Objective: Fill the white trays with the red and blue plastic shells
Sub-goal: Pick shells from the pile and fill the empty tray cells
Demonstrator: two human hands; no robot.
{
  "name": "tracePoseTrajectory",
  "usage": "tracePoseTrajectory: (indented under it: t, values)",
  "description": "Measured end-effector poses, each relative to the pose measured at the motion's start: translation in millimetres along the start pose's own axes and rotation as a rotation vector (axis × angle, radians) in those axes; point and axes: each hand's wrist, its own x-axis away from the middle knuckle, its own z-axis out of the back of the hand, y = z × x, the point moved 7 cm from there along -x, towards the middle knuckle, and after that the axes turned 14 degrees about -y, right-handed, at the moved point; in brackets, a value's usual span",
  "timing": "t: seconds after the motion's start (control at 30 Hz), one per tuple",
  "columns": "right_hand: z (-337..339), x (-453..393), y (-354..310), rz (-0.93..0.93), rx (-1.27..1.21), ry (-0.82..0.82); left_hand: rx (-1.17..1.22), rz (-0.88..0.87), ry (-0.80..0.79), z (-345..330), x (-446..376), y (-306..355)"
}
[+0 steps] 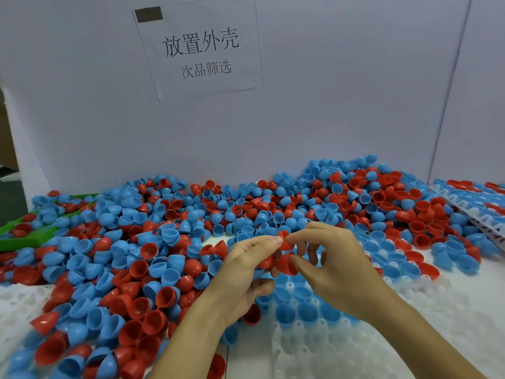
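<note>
A pale work surface boxed in by white board walls fills the view. Nearest, a white tray (341, 348) lies under the forearms, its closest cups bare and the rows further up seated with blue shells (308, 310), with a few red ones among them towards the right. Just above it the two hands meet: the left hand (246, 269) curls round a red shell, thumb and forefinger pinching, and a further red shell (252, 314) sits low under its palm. The right hand (330, 266) pinches the red shells (286, 262) between thumb and forefinger, the other fingers bent loosely. How many are nested there I cannot tell. Left and beyond, a loose heap of shells (164, 236), red and blue, spreads to the wall. A green tray (27, 237) shows at the far left, half buried. At the far right a second white tray (470, 214) holds shells. On the wall hangs a paper sign (200, 47)
</note>
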Motion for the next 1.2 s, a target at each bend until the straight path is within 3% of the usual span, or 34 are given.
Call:
tracePoseTrajectory:
  t: [0.1, 0.2, 0.47, 0.67, 0.83, 1.0, 1.1, 1.2]
  values:
    - [5, -1, 2, 0.0, 0.024, -0.01, -0.019, 0.017, -0.009, -4, -1, -1]
    - [25, 0, 17, -0.076, -0.005, -0.032, 0.044, 0.019, 0.089, 3, -1, -4]
    - [54, 32, 87, -0.523, 0.246, -0.581, 0.245, 0.036, 0.316, 17, 1, -11]
    - [20, 37, 91, -0.654, 0.398, -0.764, 0.562, 0.006, 0.302, 12, 4, -13]
    - [13, 37, 89, -0.687, 0.423, -0.754, 0.713, -0.019, 0.245, 10, 4, -12]
    - [29, 40, 87, -0.65, 0.376, -0.762, 0.648, -0.031, 0.215, 11, 3, -11]
    - [38, 23, 72, -0.457, 0.374, -0.543, 0.529, -0.02, 0.219, 12, 1, -13]
    - [23, 8, 41, -0.281, 0.091, -0.344, 0.246, 0.029, 0.215, 11, -2, -16]
